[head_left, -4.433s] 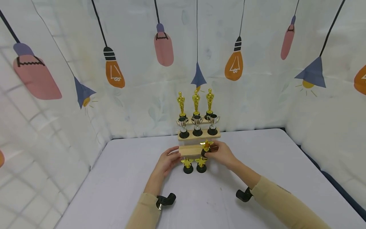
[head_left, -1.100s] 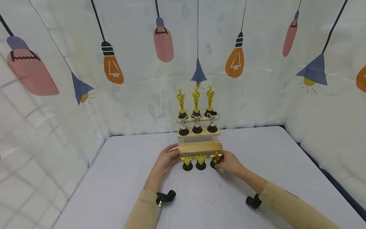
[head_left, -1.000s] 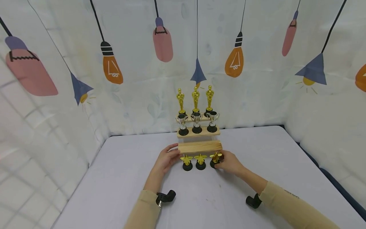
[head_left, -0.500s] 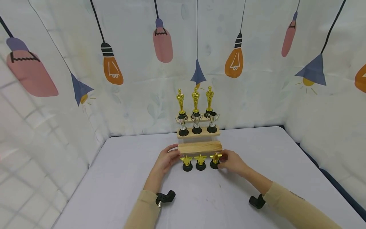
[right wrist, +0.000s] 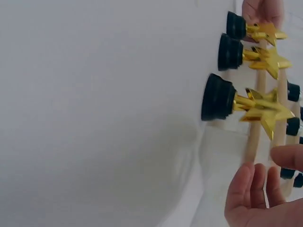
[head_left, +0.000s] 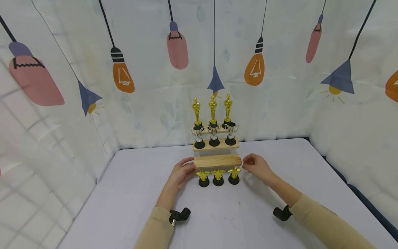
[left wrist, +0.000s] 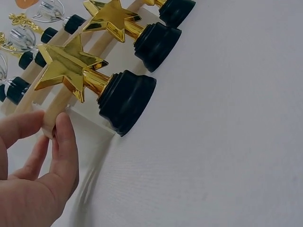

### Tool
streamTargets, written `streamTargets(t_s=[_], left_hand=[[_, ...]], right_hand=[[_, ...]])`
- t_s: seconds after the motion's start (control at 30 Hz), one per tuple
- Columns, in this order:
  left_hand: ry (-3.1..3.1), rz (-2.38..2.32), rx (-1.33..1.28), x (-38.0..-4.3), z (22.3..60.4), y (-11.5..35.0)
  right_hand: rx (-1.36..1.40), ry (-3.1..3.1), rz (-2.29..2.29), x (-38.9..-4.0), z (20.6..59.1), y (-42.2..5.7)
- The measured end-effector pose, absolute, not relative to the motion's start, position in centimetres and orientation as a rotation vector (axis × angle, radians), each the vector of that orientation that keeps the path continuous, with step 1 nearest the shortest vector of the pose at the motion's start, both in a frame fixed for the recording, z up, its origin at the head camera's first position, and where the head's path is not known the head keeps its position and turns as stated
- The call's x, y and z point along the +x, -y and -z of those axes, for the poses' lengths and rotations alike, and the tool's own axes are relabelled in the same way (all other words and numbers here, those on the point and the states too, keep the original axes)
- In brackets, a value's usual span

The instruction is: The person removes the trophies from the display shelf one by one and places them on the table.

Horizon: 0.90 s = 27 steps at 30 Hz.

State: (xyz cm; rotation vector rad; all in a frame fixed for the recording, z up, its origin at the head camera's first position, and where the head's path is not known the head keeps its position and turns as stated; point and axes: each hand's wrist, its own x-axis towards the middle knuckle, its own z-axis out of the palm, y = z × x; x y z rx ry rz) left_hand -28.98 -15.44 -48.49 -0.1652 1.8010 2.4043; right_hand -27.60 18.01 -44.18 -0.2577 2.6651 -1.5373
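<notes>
Head view | star trophies [head_left: 218, 174] on white table [head_left: 124, 207] | lamp-printed backdrop [head_left: 149, 121] behind

Trophies are all toward the far edge of the table [head_left: 124, 193], roughly midway between the far corners. Back board [head_left: 222, 131] has three figure trophies [head_left: 212, 110] in a row on it. The middle board [head_left: 216, 148], just before that, carries three cup trophies [head_left: 214, 129]. Then there's the front board [head_left: 217, 160], with my left hand [head_left: 181, 174] on its left end and my right hand [head_left: 258, 168] just beside its right. Three star trophies [head_left: 218, 174] stand on the table before it, nearest me.
</notes>
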Motion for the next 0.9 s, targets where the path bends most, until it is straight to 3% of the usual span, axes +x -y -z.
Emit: streamTargets(t_s=[0.9], left_hand=[[-1.846,-2.383,-0.108,-29.0,48.3,15.5]], right_hand=[[-0.280,-2.612,1.847,-32.5,40.6,-16.4]])
